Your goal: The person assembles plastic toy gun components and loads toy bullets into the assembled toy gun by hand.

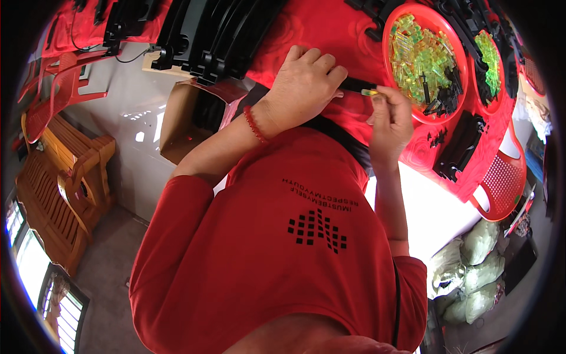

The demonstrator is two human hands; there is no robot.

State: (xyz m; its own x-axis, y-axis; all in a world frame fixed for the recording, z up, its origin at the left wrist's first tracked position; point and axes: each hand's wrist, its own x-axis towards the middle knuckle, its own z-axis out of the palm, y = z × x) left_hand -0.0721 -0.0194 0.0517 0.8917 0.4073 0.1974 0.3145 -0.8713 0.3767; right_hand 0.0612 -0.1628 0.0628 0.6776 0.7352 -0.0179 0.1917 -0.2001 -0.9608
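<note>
My left hand (309, 82), with a red bead bracelet at its wrist, is closed round a long black plastic part (356, 85) above the red-covered table. Most of that part is hidden by the hand. At its right end my right hand (390, 115) pinches a small clear yellow-green piece (369, 92) between thumb and fingers. Piece and part appear to meet, but I cannot tell whether they are joined. Just right of my right hand stands a red basin (387, 50) full of clear yellow-green pieces (418, 53), with small black pieces (448, 94) at its near side.
A second red basin (500, 71) holds similar pieces. Long black curved parts (218, 35) lie at the back left, and another black part (463, 144) at the right. An open cardboard box (180, 118) stands below the table's left edge. Red chairs (507, 180) flank the table.
</note>
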